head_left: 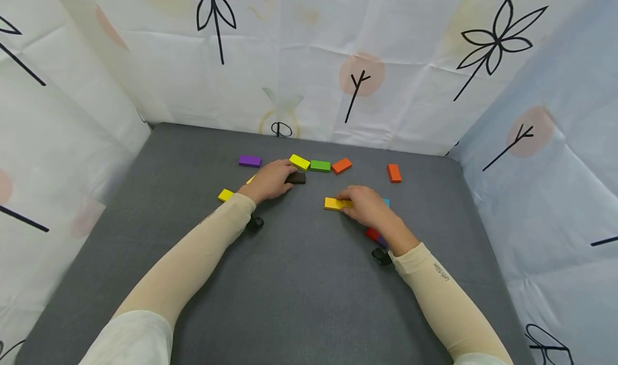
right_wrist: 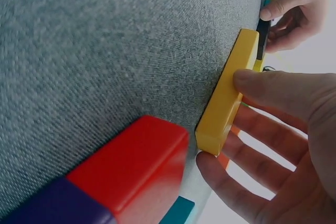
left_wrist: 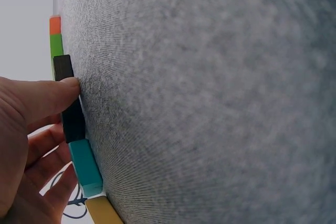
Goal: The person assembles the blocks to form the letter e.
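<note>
1. Handling: amber block (head_left: 336,204) and black block (head_left: 297,179) look light, stiff, smooth, maybe slightly slippery, hard to break. Best hold: across the narrow width, mid-length.
2. Axes: both lie roughly left-right in head view; amber block's free end points left.
3. Right hand (head_left: 365,205): thumb and fingers pinch amber block on grey tabletop (head_left: 309,300), beyond and left of red block (head_left: 372,234).
4. Left hand (head_left: 270,180): thumb and fingers pinch black block, one end touching teal block (left_wrist: 85,167).
</note>
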Demonstrator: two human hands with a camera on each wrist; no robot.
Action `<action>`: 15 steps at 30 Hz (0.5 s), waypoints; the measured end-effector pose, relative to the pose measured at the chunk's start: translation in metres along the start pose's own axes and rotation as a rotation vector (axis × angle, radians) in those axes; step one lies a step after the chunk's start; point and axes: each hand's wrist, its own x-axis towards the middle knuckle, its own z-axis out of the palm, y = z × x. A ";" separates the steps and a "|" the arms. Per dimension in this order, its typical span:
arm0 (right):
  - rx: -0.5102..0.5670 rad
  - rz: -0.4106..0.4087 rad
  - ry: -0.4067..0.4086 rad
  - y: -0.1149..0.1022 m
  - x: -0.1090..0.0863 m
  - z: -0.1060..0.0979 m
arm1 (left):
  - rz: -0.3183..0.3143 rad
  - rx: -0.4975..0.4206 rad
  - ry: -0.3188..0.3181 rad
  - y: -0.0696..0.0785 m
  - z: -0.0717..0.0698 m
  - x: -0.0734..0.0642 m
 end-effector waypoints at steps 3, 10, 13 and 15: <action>-0.008 -0.001 0.003 0.000 0.000 -0.001 | 0.001 0.002 0.005 -0.001 0.000 0.002; 0.003 0.013 -0.010 -0.001 0.001 -0.004 | 0.003 0.019 0.013 -0.001 -0.001 0.004; 0.000 0.016 -0.015 -0.002 0.000 -0.003 | 0.006 0.024 0.008 0.000 0.000 0.003; -0.001 0.021 -0.019 -0.001 -0.001 -0.002 | 0.005 0.025 0.004 0.000 0.001 0.003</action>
